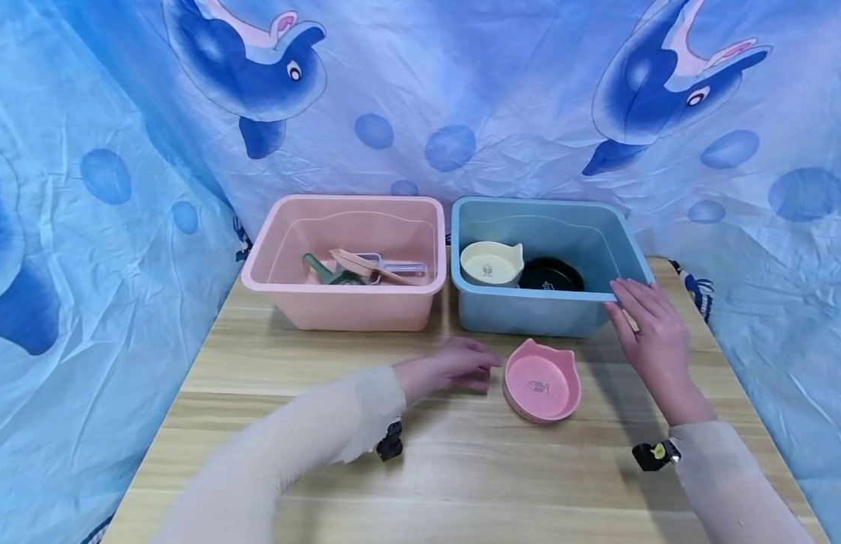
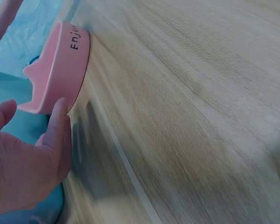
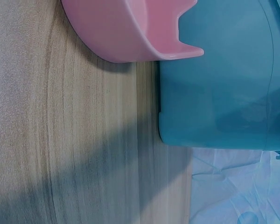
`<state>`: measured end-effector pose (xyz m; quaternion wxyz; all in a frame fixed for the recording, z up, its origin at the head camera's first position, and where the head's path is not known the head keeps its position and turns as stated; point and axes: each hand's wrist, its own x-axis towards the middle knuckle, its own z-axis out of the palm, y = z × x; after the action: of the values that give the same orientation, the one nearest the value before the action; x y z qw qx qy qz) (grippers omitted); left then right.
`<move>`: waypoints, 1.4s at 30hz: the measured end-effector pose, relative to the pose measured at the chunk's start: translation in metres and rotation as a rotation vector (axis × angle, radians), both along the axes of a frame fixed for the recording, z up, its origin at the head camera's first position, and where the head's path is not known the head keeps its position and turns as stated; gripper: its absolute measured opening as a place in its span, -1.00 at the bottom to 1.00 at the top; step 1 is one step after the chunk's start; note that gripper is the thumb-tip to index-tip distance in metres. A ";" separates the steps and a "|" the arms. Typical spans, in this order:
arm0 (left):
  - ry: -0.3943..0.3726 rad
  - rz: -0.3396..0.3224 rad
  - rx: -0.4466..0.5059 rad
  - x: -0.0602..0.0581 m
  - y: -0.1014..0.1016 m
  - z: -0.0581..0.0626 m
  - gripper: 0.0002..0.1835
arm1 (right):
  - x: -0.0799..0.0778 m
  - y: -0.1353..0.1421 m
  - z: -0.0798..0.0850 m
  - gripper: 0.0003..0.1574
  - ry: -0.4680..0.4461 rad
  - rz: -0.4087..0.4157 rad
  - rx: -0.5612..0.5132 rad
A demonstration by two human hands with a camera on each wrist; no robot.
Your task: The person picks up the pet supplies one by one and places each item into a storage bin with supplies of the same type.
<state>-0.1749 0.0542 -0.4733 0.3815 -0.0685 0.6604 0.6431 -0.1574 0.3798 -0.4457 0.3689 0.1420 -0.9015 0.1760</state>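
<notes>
A pink cat-eared pet bowl (image 1: 541, 387) with a fish print stands upright on the table. My left hand (image 1: 461, 365) is just left of it, fingers loosely extended and holding nothing; in the left wrist view, a fingertip (image 2: 59, 106) appears close to the bowl's wall, and contact is unclear. With fairly straight fingers, my right hand (image 1: 654, 340) rests on the front right corner of the blue bin (image 1: 529, 313). Inside that bin sit a cream cat-eared bowl (image 1: 491, 264) and a black bowl (image 1: 551, 275). The right wrist view barely catches that hand at its edge.
To the left of the blue bin stands a pink bin (image 1: 362, 311) holding a green-handled tool (image 1: 320, 267), a tan scoop-like tool (image 1: 359, 262) and a clear scoop (image 1: 405, 267). Behind both bins hangs a blue cloth (image 1: 447, 91). The wooden table (image 1: 488, 483) extends toward me.
</notes>
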 end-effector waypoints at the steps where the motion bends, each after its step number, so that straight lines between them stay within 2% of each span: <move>1: 0.010 0.005 -0.016 0.001 0.003 -0.001 -0.53 | 0.000 0.000 0.000 -0.41 0.001 0.000 0.002; 6: 0.054 0.013 -0.086 0.003 0.016 -0.003 -0.64 | 0.000 0.000 -0.001 -0.45 0.014 0.005 -0.004; 11: 0.111 0.009 -0.155 0.006 0.026 -0.005 -0.69 | 0.000 -0.001 -0.001 -0.25 0.023 0.005 -0.005; 18: 0.159 0.042 -0.228 0.010 0.036 -0.006 -0.71 | 0.000 -0.002 -0.003 -0.30 0.017 -0.007 -0.001; 26: 0.193 0.035 -0.280 0.011 0.044 -0.007 -0.72 | 0.000 -0.002 -0.003 -0.29 0.021 -0.005 -0.008; 35: 0.196 0.044 -0.303 0.010 0.046 -0.006 -0.73 | 0.001 -0.003 -0.002 -0.21 0.012 -0.001 -0.005; 42: 0.211 0.038 -0.331 0.007 0.048 -0.007 -0.77 | 0.001 -0.003 -0.002 -0.23 0.025 0.007 -0.025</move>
<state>-0.1677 0.1019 -0.4799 0.2815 -0.0750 0.7921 0.5364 -0.1562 0.3764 -0.4481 0.3812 0.1429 -0.8941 0.1867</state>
